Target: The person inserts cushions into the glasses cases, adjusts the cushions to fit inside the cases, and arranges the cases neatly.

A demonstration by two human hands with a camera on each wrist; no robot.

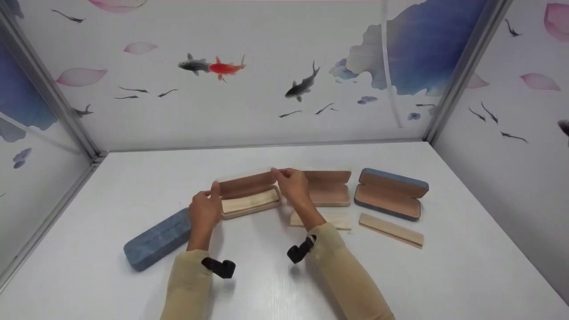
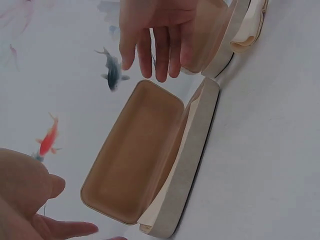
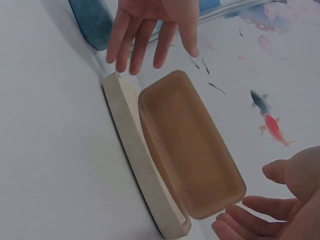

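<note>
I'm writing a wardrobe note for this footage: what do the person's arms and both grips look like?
The left sleeve and right sleeve are long, plain and tan. The left wrist device and right wrist device are small, black and blocky. The left grip and right grip wear no gloves. No cables show.

Open way: white tabletop [image 1: 262,278], six o'clock of cream case [image 1: 246,186]
Blocked: closed blue case [image 1: 158,240], eight; second open case [image 1: 329,184], three; wall [image 1: 258,122], twelve

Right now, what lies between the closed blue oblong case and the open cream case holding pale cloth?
The person's left hand lies between them; the head view shows this.
</note>
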